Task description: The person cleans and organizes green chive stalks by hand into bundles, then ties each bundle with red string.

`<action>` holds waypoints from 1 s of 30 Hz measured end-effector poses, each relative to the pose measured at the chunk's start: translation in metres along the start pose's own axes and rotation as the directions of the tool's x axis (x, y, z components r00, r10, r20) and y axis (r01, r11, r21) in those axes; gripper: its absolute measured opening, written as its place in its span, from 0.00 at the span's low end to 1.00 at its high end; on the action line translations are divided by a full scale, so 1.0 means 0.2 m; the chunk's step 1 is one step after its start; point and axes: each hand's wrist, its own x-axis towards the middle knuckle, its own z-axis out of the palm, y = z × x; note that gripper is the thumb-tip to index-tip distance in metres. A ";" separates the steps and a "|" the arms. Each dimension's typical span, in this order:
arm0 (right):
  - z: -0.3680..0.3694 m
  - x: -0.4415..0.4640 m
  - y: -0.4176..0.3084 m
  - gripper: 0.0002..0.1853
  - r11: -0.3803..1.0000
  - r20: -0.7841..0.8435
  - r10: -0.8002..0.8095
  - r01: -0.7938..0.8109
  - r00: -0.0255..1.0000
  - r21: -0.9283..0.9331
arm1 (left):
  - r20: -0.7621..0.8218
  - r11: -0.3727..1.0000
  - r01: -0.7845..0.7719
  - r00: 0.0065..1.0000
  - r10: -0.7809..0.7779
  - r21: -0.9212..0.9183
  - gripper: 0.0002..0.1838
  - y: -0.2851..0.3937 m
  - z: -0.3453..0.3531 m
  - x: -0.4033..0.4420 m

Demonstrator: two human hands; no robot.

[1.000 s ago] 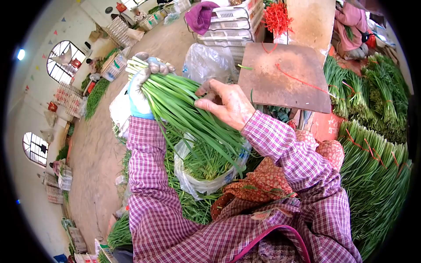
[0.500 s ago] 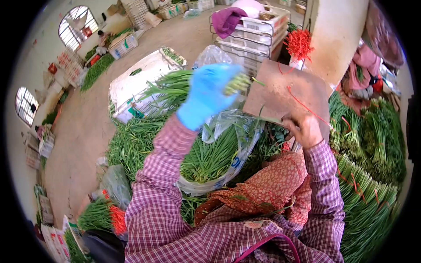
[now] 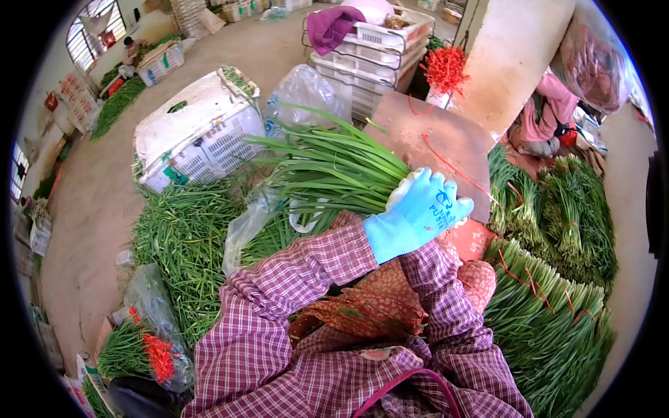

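My left hand (image 3: 419,214), in a blue glove, is closed round the stem end of a bunch of long green stalks (image 3: 341,167). The leaves fan out to the left, over a plastic-lined container. The bunch lies by the near left edge of a square brown board (image 3: 432,139), where a red tie (image 3: 453,166) rests. My right hand is hidden behind the gloved one; only its checked sleeve shows below.
Tied bundles (image 3: 540,320) of green stalks lie on the right. Loose greens (image 3: 185,244) and a white crate (image 3: 198,136) are at the left. Stacked baskets (image 3: 373,63) and a bunch of red ties (image 3: 446,70) stand behind the board. A co-worker in pink (image 3: 550,111) sits at the upper right.
The bunch has swung over to the board's near edge with my left hand, stem ends to the right. My bare right hand, visible earlier, has gone behind the glove. The view has shifted.
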 end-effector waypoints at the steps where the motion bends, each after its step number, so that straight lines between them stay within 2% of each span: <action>1: -0.02 -0.02 0.04 0.37 0.999 0.024 0.007 -0.006 1.000 -0.034 | 0.047 1.000 -0.013 0.999 0.014 -0.009 0.02 0.02 0.00 0.00; 4: -0.17 -0.12 0.17 0.33 0.978 0.112 0.022 0.002 0.993 -0.208 | 0.188 0.998 0.001 0.982 0.011 -0.061 0.04 0.08 0.03 -0.06; 6: -0.36 -0.16 0.23 0.31 0.901 0.168 0.029 0.047 0.985 -0.430 | 0.277 0.995 -0.025 0.959 0.051 -0.098 0.07 0.15 0.09 -0.14; 7: -0.44 -0.18 0.21 0.30 0.877 0.153 0.017 0.059 0.988 -0.478 | 0.452 0.990 -0.038 0.887 0.096 -0.137 0.09 0.21 0.06 -0.13; 8: -0.47 -0.20 0.05 0.27 0.893 0.000 0.079 -0.071 0.997 -0.445 | 0.499 0.987 -0.043 0.859 0.116 -0.156 0.09 0.27 0.09 -0.14; 9: -0.50 -0.21 -0.07 0.19 0.928 -0.083 -0.007 -0.024 0.997 -0.372 | 0.543 0.982 -0.049 0.828 0.142 -0.181 0.10 0.34 0.11 -0.16; 10: -0.52 -0.21 -0.14 0.16 0.935 -0.055 -0.029 0.007 0.998 -0.356 | 0.453 0.972 -0.111 0.870 0.197 -0.209 0.09 0.40 0.15 -0.20; 11: -0.51 -0.21 -0.21 0.12 0.946 -0.035 -0.073 0.058 0.997 -0.320 | 0.538 0.961 -0.132 0.806 0.246 -0.241 0.10 0.48 0.16 -0.19; 12: -0.50 -0.21 -0.29 0.09 0.953 -0.015 -0.116 0.107 0.993 -0.284 | 0.528 0.949 -0.127 0.806 0.268 -0.289 0.11 0.55 0.20 -0.21; 13: -0.47 -0.23 -0.33 0.08 0.929 0.057 -0.146 0.157 0.988 -0.336 | 0.518 0.935 -0.122 0.805 0.290 -0.333 0.12 0.63 0.28 -0.25; 14: -0.44 -0.25 -0.35 0.08 0.925 0.143 -0.132 0.174 0.981 -0.337 | 0.383 0.907 -0.115 0.880 0.283 -0.406 0.17 0.73 0.39 -0.31; 15: -0.42 -0.27 -0.35 0.09 0.923 0.227 -0.121 0.194 0.966 -0.333 | 0.381 0.897 -0.113 0.877 0.292 -0.428 0.17 0.85 0.47 -0.37; 16: -0.40 -0.29 -0.35 0.09 0.926 0.226 -0.101 0.174 0.969 -0.334 | 0.607 0.860 0.160 0.770 0.200 -0.485 0.18 0.97 0.55 -0.43; 17: -0.38 -0.31 -0.33 0.10 0.896 0.272 -0.092 0.199 0.958 -0.397 | 0.797 0.781 0.426 0.586 0.146 -0.456 0.20 1.06 0.61 -0.47; 18: -0.36 -0.34 -0.33 0.11 0.860 0.320 -0.083 0.230 0.944 -0.456 | 0.746 0.687 0.509 0.662 0.072 -0.519 0.22 1.07 0.61 -0.47; 19: -0.36 -0.36 -0.32 0.11 0.863 0.321 -0.073 0.221 0.944 -0.454 | 0.747 0.680 0.514 0.660 0.077 -0.524 0.22 1.08 0.60 -0.46; 21: -0.35 -0.39 -0.31 0.13 0.773 0.339 -0.005 0.219 0.941 -0.595 | 0.597 0.848 0.096 0.751 0.283 -0.522 0.24 1.06 0.53 -0.43; 23: -0.33 -0.43 -0.29 0.14 0.778 0.323 0.020 0.189 0.946 -0.599 | 0.525 0.866 -0.124 0.751 0.401 -0.484 0.26 0.98 0.41 -0.37; 24: -0.32 -0.45 -0.28 0.13 0.804 0.321 0.019 0.176 0.947 -0.568 | 0.687 0.751 0.266 0.652 0.322 -0.604 0.26 0.94 0.34 -0.33; 26: -0.29 -0.48 -0.26 0.11 0.844 0.297 0.000 0.159 0.955 -0.512 | 0.817 0.529 0.627 0.492 0.301 -0.572 0.26 0.93 0.33 -0.33; 27: -0.28 -0.49 -0.24 0.11 0.845 0.300 -0.001 0.161 0.954 -0.510 | 0.806 0.631 0.535 0.525 0.271 -0.561 0.26 0.96 0.36 -0.37; 29: -0.27 -0.51 -0.22 0.07 0.861 0.299 -0.046 0.190 0.953 -0.473 | 0.792 0.724 0.439 0.561 0.242 -0.532 0.27 1.12 0.54 -0.49; 30: -0.27 -0.50 -0.22 0.06 0.881 0.274 -0.063 0.183 0.960 -0.436 | 0.631 0.821 0.169 0.727 0.269 -0.545 0.25 1.28 0.73 -0.60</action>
